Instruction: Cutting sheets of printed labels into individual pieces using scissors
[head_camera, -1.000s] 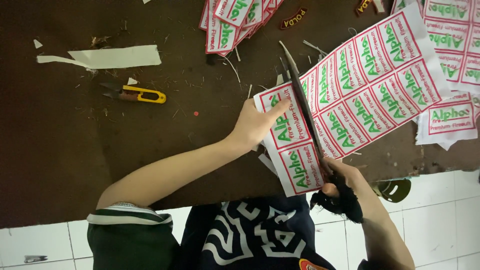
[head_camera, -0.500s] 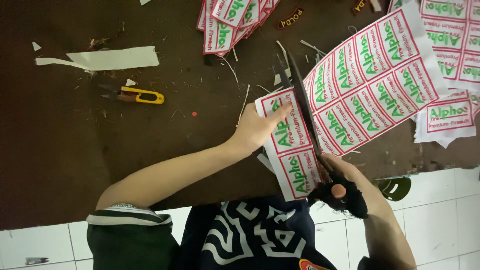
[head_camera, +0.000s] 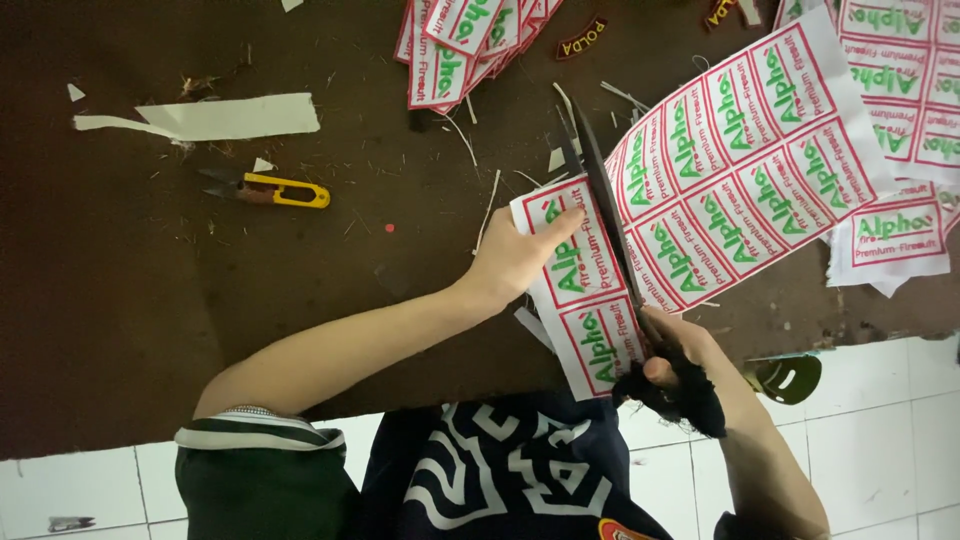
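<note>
The left hand (head_camera: 515, 262) presses flat, fingers spread, on the sheet of labels (head_camera: 720, 200) lying on the brown table (head_camera: 150, 300); the right hand (head_camera: 675, 370) is clamped on black scissors (head_camera: 605, 215), blades cutting into the sheet; yellow snips (head_camera: 270, 187) and a paper strip (head_camera: 220, 117) lie well apart to the left.

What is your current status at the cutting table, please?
Left hand pinning label sheet. Right hand closed on black scissors, blades in sheet. Nothing blocking.
</note>
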